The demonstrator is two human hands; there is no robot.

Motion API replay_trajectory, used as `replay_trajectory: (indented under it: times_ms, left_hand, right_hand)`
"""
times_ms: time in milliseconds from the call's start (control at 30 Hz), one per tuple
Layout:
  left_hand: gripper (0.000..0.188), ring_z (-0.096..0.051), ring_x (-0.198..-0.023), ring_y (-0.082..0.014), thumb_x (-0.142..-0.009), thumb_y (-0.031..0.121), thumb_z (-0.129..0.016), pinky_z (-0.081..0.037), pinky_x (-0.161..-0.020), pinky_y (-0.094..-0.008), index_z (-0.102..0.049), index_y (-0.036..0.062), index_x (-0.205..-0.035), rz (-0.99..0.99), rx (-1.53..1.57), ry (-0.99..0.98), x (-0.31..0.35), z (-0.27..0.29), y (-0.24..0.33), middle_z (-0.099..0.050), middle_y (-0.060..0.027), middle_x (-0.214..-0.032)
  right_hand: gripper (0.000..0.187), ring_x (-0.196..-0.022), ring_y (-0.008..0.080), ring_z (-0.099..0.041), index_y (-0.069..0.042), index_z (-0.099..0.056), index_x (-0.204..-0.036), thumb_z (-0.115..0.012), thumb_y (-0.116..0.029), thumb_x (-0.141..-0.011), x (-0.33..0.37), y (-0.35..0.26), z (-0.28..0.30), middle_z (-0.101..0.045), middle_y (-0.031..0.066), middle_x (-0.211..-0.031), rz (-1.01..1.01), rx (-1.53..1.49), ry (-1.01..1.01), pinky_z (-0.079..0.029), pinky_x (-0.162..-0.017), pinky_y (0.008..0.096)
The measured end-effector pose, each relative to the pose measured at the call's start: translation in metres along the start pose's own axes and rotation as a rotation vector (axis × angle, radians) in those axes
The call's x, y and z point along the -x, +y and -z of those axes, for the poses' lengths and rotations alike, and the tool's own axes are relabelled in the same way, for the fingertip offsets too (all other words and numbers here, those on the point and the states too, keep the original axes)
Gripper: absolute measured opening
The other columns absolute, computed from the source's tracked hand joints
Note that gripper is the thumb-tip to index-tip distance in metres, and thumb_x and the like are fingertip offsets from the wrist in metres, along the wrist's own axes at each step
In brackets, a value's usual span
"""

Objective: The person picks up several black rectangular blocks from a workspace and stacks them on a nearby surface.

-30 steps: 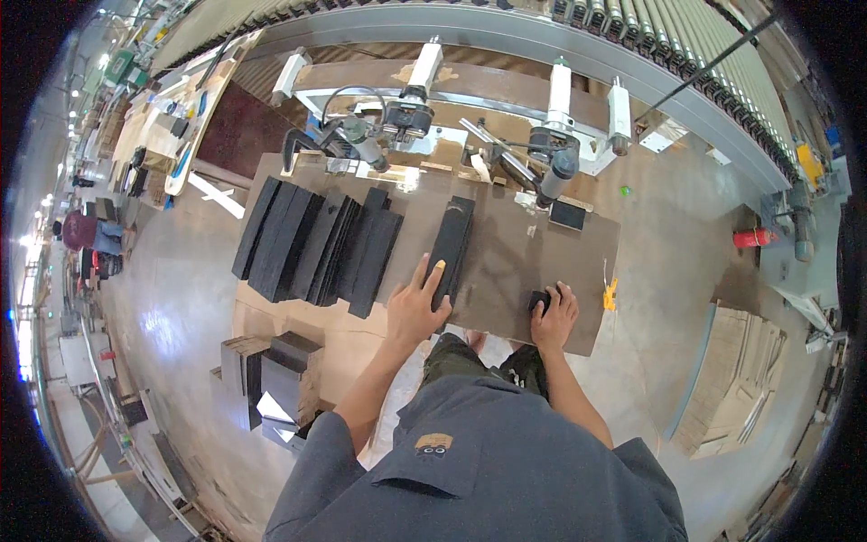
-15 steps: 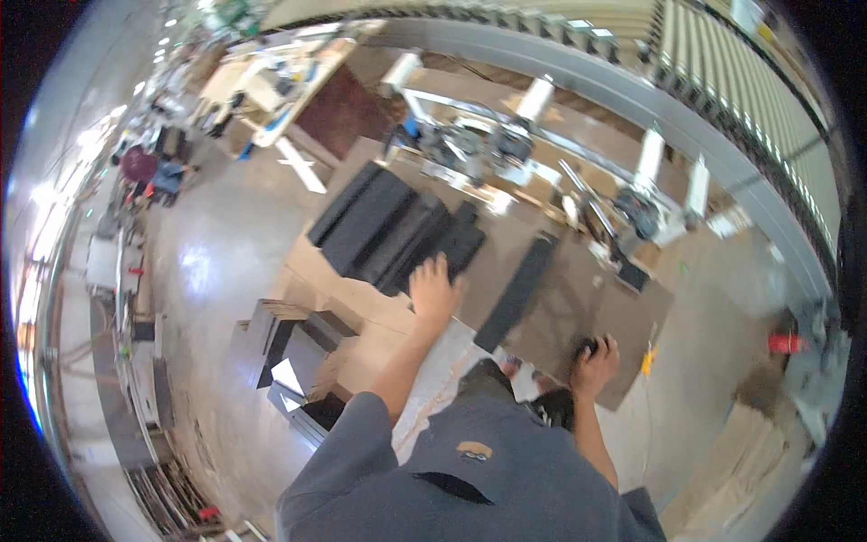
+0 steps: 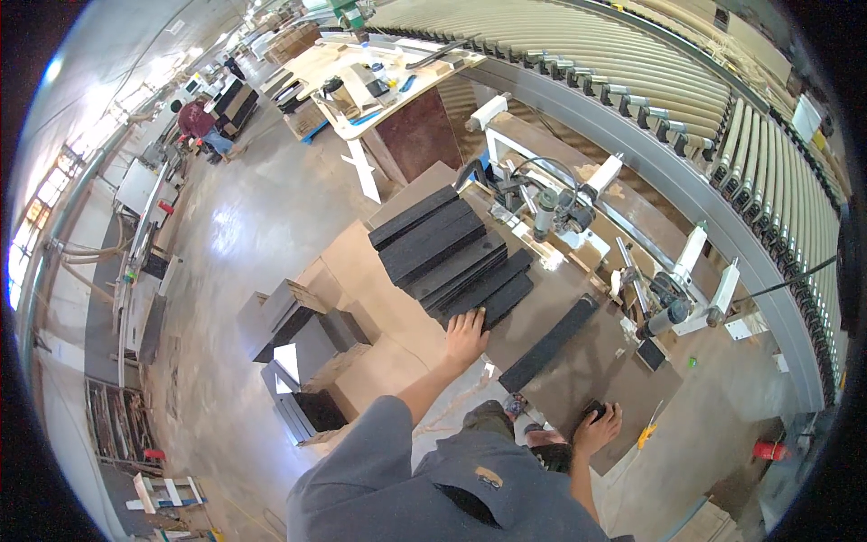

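Note:
My left hand (image 3: 466, 338) reaches to the near end of a group of black boards (image 3: 452, 253), laid side by side in stepped stacks. Its fingertips touch the end of the nearest boards, with the thumb apart. My right hand (image 3: 598, 430) is closed around a small black object (image 3: 592, 411), whose kind I cannot make out, at the near right of the brown work surface (image 3: 623, 384). Between my hands, a single long black strip (image 3: 549, 343) lies flat and slanted on that surface.
Beyond the boards stand clamps and a tool assembly (image 3: 551, 212), with a roller conveyor (image 3: 623, 99) behind. Stacked dark panels (image 3: 312, 339) rest at left on cardboard (image 3: 388, 330). A yellow-handled tool (image 3: 646, 436) lies by the right edge. Far left, a person (image 3: 199, 122) bends over.
My left hand has come down onto the near end of the black boards. My right hand keeps the small black object near the same spot. The whole view has turned and shifted.

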State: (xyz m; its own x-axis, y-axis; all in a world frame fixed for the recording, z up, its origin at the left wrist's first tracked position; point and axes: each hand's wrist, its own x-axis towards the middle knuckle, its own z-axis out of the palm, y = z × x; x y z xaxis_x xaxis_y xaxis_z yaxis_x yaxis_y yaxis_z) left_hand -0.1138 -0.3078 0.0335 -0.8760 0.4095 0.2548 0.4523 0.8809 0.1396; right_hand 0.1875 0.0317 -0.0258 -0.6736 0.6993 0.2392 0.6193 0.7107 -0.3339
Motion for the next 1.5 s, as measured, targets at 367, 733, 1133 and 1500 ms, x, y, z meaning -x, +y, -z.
replay_trajectory:
  times_ms: [367, 733, 1133, 1500]
  left_hand:
    - [0.082, -0.062, -0.13, -0.0408, -0.087, 0.031, -0.093, -0.05, -0.115, -0.0523, -0.063, 0.0137, -0.161, 0.225, 0.229, -0.006, 0.002, 0.036, -0.007, -0.066, -0.0163, -0.127]
    - [0.081, -0.066, -0.124, -0.032, -0.096, 0.027, -0.09, -0.057, -0.107, -0.0438, -0.057, 0.0102, -0.168, 0.224, 1.061, -0.261, 0.007, 0.188, 0.201, -0.064, -0.0164, -0.135]
    - [0.065, -0.059, -0.133, -0.0511, -0.102, 0.03, -0.077, -0.046, -0.112, -0.0621, -0.058, 0.0025, -0.158, 0.134, 0.6, -0.337, 0.03, -0.001, 0.309, -0.063, -0.0299, -0.136]
    - [0.068, -0.061, -0.125, -0.0458, -0.103, 0.044, -0.081, -0.045, -0.11, -0.0607, -0.063, 0.0118, -0.16, -0.176, 0.422, -0.215, 0.018, -0.063, 0.313, -0.065, -0.0201, -0.128]
  right_hand:
    - [0.05, -0.158, 0.0417, -0.051, -0.013, -0.066, -0.153, -0.053, -0.045, -0.118, 0.001, -0.012, 0.006, -0.057, 0.0144, -0.171, -0.034, 0.076, -0.064, -0.036, -0.132, 0.0568]
    - [0.052, -0.157, 0.0413, -0.052, -0.011, -0.066, -0.152, -0.054, -0.048, -0.117, 0.004, -0.015, 0.01, -0.058, 0.0143, -0.169, -0.002, 0.026, -0.009, -0.037, -0.131, 0.0571]
    - [0.044, -0.155, 0.0402, -0.054, -0.009, -0.075, -0.139, -0.081, -0.022, -0.097, -0.017, -0.016, 0.031, -0.064, 0.0156, -0.161, -0.125, -0.194, -0.066, -0.038, -0.132, 0.0585]
    - [0.05, -0.164, 0.0368, -0.046, -0.011, -0.067, -0.148, -0.074, -0.034, -0.104, -0.01, -0.014, 0.03, -0.057, 0.012, -0.167, -0.164, -0.134, -0.099, -0.032, -0.139, 0.0582]
